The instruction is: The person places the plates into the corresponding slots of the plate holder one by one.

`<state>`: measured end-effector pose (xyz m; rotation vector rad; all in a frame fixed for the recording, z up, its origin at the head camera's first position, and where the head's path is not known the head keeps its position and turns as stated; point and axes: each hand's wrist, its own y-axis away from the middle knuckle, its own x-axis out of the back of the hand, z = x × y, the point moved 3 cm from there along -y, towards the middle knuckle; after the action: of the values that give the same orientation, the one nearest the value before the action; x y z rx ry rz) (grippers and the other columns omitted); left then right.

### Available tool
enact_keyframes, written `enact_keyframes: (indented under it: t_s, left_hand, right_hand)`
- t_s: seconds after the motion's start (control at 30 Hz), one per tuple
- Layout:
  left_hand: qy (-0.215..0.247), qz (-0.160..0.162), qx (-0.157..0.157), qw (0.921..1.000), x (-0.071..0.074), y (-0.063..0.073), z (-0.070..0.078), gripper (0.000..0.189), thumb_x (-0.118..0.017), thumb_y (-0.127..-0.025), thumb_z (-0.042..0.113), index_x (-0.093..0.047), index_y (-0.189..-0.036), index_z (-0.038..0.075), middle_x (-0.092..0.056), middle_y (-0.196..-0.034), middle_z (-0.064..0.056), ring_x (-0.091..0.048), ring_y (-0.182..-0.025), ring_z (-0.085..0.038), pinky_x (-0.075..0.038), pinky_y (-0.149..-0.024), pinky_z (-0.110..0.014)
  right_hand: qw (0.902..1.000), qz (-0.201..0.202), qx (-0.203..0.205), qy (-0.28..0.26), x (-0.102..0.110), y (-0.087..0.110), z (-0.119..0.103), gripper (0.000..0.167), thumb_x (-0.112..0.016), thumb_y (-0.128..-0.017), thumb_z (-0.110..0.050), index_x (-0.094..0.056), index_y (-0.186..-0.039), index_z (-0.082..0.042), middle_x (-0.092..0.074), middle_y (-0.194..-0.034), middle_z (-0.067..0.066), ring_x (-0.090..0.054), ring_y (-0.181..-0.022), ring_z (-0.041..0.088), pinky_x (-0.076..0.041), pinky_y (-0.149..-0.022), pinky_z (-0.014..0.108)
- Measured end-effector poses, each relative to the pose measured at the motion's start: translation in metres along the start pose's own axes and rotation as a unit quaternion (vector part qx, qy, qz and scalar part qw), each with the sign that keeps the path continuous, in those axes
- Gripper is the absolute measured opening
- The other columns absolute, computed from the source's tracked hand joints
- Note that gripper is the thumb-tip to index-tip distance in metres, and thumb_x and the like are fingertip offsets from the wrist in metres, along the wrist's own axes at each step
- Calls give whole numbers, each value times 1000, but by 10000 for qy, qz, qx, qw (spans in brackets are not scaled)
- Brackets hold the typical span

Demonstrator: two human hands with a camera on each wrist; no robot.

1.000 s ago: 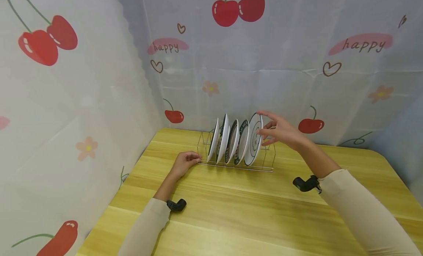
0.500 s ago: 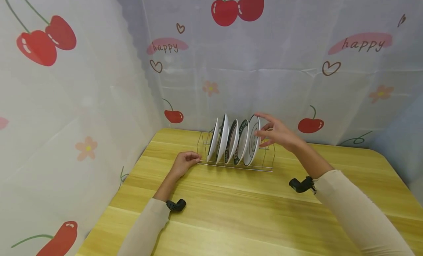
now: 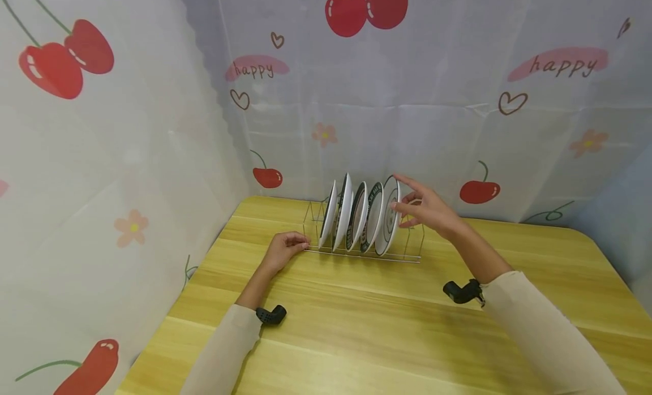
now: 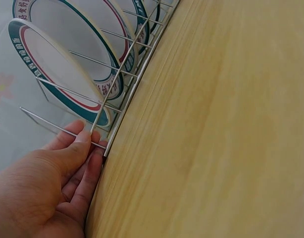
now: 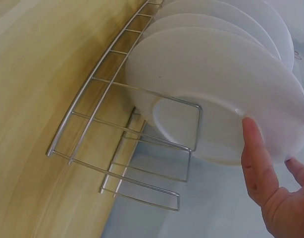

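Note:
A wire dish rack (image 3: pixel 367 256) stands on the wooden table, with several white plates upright in a row in it. My left hand (image 3: pixel 285 252) pinches the wire at the rack's left end between thumb and fingers; the left wrist view shows this hand (image 4: pixel 58 178) close below the leftmost plate (image 4: pixel 58 69), which has a green and red patterned rim. My right hand (image 3: pixel 428 205) holds the rightmost plate (image 3: pixel 388 225) at its upper edge, index finger at the top rim. In the right wrist view, the plate's plain white back (image 5: pixel 201 64) shows, a fingertip touching it.
Bare rack slots (image 5: pixel 142 148) lie right of the rightmost plate. Behind the table (image 3: pixel 326 327) hangs a cherry-print curtain (image 3: pixel 433 123), and another printed sheet (image 3: pixel 127 174) hangs on the left. A black camera (image 3: pixel 460 291) sits on the right wrist.
My right hand and the rightmost plate have moved slightly left, and the plate leans closer to its neighbour. My left hand stays at the rack's end.

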<state>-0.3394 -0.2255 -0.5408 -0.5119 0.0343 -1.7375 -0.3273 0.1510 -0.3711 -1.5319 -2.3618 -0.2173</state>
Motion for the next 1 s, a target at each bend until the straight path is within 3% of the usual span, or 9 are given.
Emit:
enact_keyframes:
  t_s: [0.2, 0.4, 0.6, 0.7, 0.87, 1.0]
  left_hand:
    - [33, -15, 300, 9995, -1, -1, 1, 15, -74, -92, 5, -76, -104, -4, -74, -102, -20, -73, -90, -23, -59, -78, -27]
    - [100, 87, 382, 9992, -2, 0, 1, 13, -74, -92, 6, -77, -103, -2, -75, -101, -16, -72, -88, -18, -59, -77, -26]
    - [393, 264, 388, 9981, -2, 1, 4, 19, -74, -94, 10, -75, -107, -3, -74, -103, -20, -73, -85, -17, -61, -76, -31]
    - [566, 445, 346, 9968, 0, 2, 6, 24, -75, -94, 16, -75, -108, -3, -73, -103, -22, -74, -86, -22, -61, -76, -35]
    - [828, 676, 209, 9941, 3, 4, 7, 25, -77, -92, 19, -76, -105, -2, -74, -98, -22, -74, -87, -29, -62, -76, -38]
    - [902, 735, 163, 9931, 2, 5, 10, 22, -77, -92, 16, -76, -103, -3, -74, -97, -20, -74, -85, -25, -62, -75, -37]
  right_hand:
    - [9984, 261, 41, 502, 0, 8, 2, 79, -69, -99, -32, -24, -163, -24, -53, -124, 26, -64, -103, 39, -60, -80, 49]
    - [9967, 703, 75, 387, 5, 22, 13, 70, -64, -102, -33, -29, -161, -16, -54, -134, 27, -59, -113, 44, -59, -86, 49]
    - [9872, 1577, 23, 222, 11, 43, 38, 62, -61, -104, -31, -37, -157, -11, -56, -131, 26, -64, -101, 16, -60, -82, 38]
    - [9815, 1912, 31, 41, 10, 51, 51, 54, -60, -104, -22, -42, -153, -6, -57, -127, 26, -65, -97, 11, -61, -79, 37]
    - [9849, 1699, -320, 96, 2, 60, 68, 53, -58, -104, -14, -41, -151, 3, -57, -127, 32, -68, -99, 16, -61, -80, 41]
    - [9880, 1408, -611, 188, -5, 60, 75, 52, -57, -103, -7, -40, -149, 10, -62, -125, 35, -69, -104, 33, -60, -81, 43]
